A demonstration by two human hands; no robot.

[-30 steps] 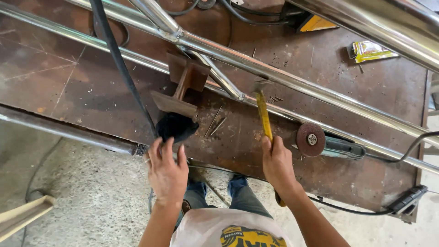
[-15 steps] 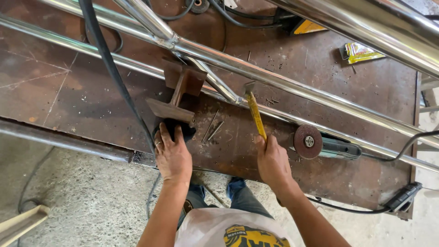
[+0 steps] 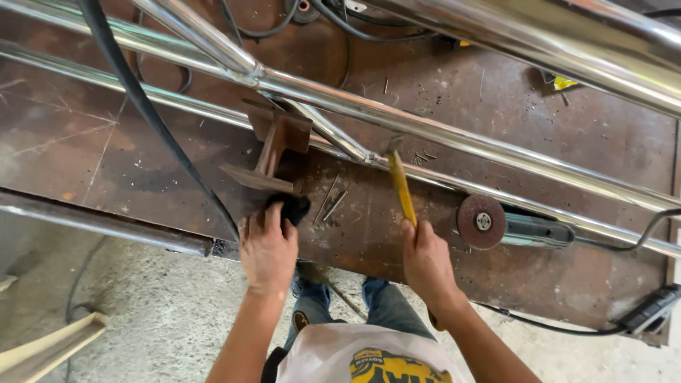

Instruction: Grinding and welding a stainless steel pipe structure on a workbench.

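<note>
Right hand [image 3: 428,264] grips yellow-handled hammer [image 3: 399,183]; left hand [image 3: 268,248] lies spread on black cloth [image 3: 291,207].

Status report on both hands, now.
Right hand shut on yellow-handled hammer, head at tube joint. Left hand on black cloth beside rusty bracket. Angle grinder lies alongside.

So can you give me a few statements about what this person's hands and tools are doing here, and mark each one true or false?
1. The right hand grips a yellow-handled hammer. True.
2. The left hand holds the angle grinder. False: it rests on a black object beside the rusty steel bracket; the grinder lies untouched.
3. The hammer head is near the shiny steel tubes. True.
4. The workbench is clean white plastic. False: it is rusty brown metal plate.
</note>
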